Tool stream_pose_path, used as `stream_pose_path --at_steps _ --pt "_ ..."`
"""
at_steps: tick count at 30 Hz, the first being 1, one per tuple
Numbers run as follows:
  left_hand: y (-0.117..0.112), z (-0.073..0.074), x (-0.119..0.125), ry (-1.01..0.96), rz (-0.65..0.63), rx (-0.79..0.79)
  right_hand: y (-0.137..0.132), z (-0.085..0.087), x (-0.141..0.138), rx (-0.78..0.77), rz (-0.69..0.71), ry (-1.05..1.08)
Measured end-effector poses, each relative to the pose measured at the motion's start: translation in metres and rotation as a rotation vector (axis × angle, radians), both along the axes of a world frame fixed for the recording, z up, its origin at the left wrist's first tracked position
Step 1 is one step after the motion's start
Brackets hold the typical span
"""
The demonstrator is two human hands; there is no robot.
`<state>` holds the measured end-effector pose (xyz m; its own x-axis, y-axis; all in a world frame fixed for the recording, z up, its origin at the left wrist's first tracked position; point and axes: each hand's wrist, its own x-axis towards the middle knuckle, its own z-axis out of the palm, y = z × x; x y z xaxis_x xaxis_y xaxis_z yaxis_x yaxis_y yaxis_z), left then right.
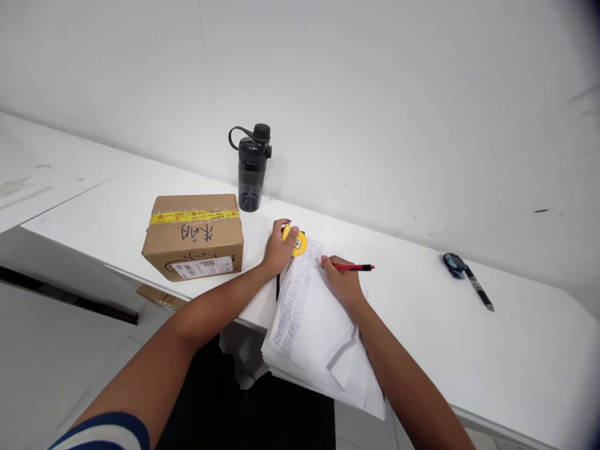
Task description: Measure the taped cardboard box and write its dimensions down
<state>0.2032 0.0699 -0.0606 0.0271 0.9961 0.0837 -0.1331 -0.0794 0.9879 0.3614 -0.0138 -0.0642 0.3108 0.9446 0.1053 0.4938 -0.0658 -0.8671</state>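
My left hand [280,245] is closed around a yellow tape measure [298,244] that rests on the white table [445,325] at the top left corner of a stack of white papers [314,331]. My right hand [341,280] grips a red pen [352,267], its tip touching the top sheet beside a column of printed text. The stack hangs partly over the table's near edge. A brown cardboard box [194,236] with yellow tape and a shipping label sits just left of my left hand.
A dark water bottle [252,169] stands by the wall behind the box. A dark wristwatch [465,276] lies on the table at the right. A second white surface [42,169] adjoins at the far left. The floor lies below the near edge.
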Motion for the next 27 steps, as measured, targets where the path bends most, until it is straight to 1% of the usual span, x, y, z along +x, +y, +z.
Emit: stream_pose_path --at_steps 3,7,11,16,21,24,27 --pt "0.0003 -0.0014 -0.0009 0.074 -0.027 0.060 0.0002 -0.0008 0.0005 0.009 -0.024 -0.011" --pt "-0.0011 -0.0016 -0.0024 0.113 -0.036 0.110 0.0010 -0.0013 0.0011 0.003 -0.007 -0.019" --pt "-0.0042 0.0010 -0.0032 0.106 -0.050 0.118 0.0014 -0.0022 0.0019 0.007 0.003 -0.020" --pt "-0.0045 0.0005 -0.0033 0.115 -0.022 0.141 0.0014 -0.0050 0.0031 0.006 0.035 -0.014" --pt "-0.0015 0.0013 -0.0045 0.059 -0.011 0.098 0.0015 -0.0057 0.0033 0.017 0.003 -0.030" --pt "0.0007 0.0031 -0.0049 0.007 -0.016 0.113 0.0017 -0.0032 0.0020 0.012 -0.010 -0.049" --pt "-0.0013 0.0030 -0.0036 0.042 -0.016 0.157 -0.0020 -0.0004 -0.0007 0.017 -0.022 -0.055"
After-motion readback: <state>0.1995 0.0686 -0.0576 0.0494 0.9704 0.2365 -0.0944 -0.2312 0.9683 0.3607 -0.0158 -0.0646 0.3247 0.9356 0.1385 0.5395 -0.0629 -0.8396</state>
